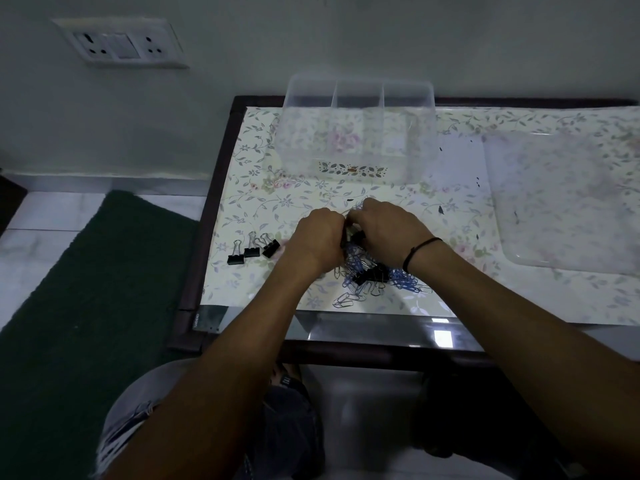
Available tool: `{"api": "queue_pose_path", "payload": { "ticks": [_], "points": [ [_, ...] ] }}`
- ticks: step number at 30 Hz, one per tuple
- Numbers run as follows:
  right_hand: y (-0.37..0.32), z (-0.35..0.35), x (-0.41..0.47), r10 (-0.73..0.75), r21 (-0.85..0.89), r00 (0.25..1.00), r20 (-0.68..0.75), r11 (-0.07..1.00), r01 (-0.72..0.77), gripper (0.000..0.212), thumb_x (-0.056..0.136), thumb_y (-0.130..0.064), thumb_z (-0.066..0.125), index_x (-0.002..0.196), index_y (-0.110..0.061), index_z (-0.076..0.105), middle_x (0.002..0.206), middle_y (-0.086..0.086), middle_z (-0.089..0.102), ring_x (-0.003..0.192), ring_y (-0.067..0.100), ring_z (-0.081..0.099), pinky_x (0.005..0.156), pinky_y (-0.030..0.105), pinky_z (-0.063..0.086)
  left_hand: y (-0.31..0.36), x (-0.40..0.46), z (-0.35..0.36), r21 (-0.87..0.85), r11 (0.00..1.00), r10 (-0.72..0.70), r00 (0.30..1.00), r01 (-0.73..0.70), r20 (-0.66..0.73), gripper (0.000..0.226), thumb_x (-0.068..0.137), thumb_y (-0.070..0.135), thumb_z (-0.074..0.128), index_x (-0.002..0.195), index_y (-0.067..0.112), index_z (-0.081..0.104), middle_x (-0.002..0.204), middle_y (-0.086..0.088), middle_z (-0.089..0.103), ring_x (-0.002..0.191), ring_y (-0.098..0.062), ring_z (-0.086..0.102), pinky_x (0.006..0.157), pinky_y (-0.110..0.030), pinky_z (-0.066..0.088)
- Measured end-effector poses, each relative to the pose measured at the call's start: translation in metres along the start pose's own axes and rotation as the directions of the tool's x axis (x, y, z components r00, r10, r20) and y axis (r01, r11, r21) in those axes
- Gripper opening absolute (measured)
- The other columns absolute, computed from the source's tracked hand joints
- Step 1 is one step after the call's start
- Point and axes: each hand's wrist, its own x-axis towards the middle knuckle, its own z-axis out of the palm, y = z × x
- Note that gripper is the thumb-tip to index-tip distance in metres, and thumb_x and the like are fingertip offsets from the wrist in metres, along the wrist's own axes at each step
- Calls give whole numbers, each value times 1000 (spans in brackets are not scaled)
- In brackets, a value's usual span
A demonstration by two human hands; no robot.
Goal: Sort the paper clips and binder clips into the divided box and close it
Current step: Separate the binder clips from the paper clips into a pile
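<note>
On the far left a white socket plate (pixel 119 43) sits on the wall, and a dark green mat (pixel 86 289) lies on the floor. Next comes the tabletop (pixel 346 195) with its flowery cover. Three black binder clips (pixel 252 249) stand in a small row near its left edge, apart from the rest.

The left hand (pixel 317 237) comes next. Its fingers are curled in tight and meet the right hand over the pile. They pinch something small there, but what it is cannot be told. The right hand (pixel 388 233) has a thin black band (pixel 419 251) on the wrist. Its fingers are curled too, and a black binder clip (pixel 356 236) peeks out between the two hands.

Under and just below the hands lies the pile of paper clips (pixel 374 282), blue and silver, with more black clips mixed in.

Behind the hands, by the wall, stands the clear divided box (pixel 356 129), open on top. On the right the clear lid (pixel 568 202) lies flat.
</note>
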Motion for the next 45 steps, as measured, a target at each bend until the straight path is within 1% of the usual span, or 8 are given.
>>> {"api": "queue_pose_path", "payload": {
  "ticks": [6, 11, 18, 26, 31, 36, 41, 45],
  "points": [
    [2, -5, 1, -5, 40, 1000, -13, 999, 6, 11, 89, -18, 56, 97, -15, 63, 98, 9, 56, 86, 31, 58, 66, 38, 49, -6, 0, 0, -72, 997, -23, 999, 25, 27, 22, 84, 18, 73, 104, 8, 72, 103, -11, 72, 97, -28, 66, 76, -32, 50],
    [4, -7, 0, -21, 28, 1000, 11, 999, 20, 12, 91, -20, 57, 100, -12, 59, 105, 10, 55, 91, 31, 57, 70, 41, 50, -9, -2, -10, -136, 989, -51, 999, 51, 6, 21, 81, 13, 76, 102, 11, 73, 104, -5, 74, 100, -23, 67, 86, -35, 55],
    [-5, -4, -3, -70, 26, 997, 13, 997, 69, 35, 90, -13, 57, 124, -15, 55, 115, 9, 55, 100, 31, 57, 74, 44, 53, -10, -1, -18, -143, 989, -41, 999, 36, -32, 8, 79, 18, 79, 86, 19, 77, 91, 0, 76, 90, -20, 70, 84, -33, 56],
    [-6, -10, 0, -38, 30, 999, 13, 999, 38, 22, 87, -5, 59, 103, -18, 68, 97, 9, 63, 89, 30, 62, 70, 42, 55, -14, -4, -24, -161, 985, -83, 993, 70, -79, 22, 78, 10, 81, 97, 20, 81, 95, -2, 77, 89, -18, 71, 78, -25, 54],
    [1, -18, 7, 43, 107, 998, -39, 993, -39, 20, 98, -14, 52, 107, -9, 69, 98, 16, 71, 90, 33, 64, 72, 38, 54, -15, -5, -29, -197, 976, -124, 983, 95, -136, 21, 81, 11, 79, 99, 21, 80, 95, -3, 78, 94, -19, 71, 81, -26, 53],
    [-5, -32, 12, 53, 181, 995, -90, 983, -36, 28, 102, -15, 47, 108, -4, 72, 102, 13, 72, 92, 34, 64, 79, 40, 53, -20, -7, -32, -256, 956, -190, 966, 142, -177, 19, 79, 12, 79, 95, 22, 80, 92, -2, 77, 88, -17, 71, 72, -22, 46],
    [-34, -36, 26, 110, 445, 993, -48, 892, -78, 31, 102, -25, 50, 101, -8, 75, 98, 9, 74, 86, 24, 66, 79, 34, 52, -48, -18, -48, -363, 905, -297, 941, 222, -164, 19, 76, 16, 83, 94, 24, 80, 87, 2, 74, 73, -8, 65, 66, -17, 45],
    [-62, -36, 35, 112, 574, 994, -16, 815, -83, 21, 99, -25, 57, 103, -12, 73, 92, 7, 75, 79, 17, 68, 77, 29, 54, -84, -39, -57, -469, 806, -450, 888, 360, -92, 17, 74, 13, 82, 85, 24, 77, 80, -2, 76, 57, -9, 65, 41, -15, 46]
  ]
}}
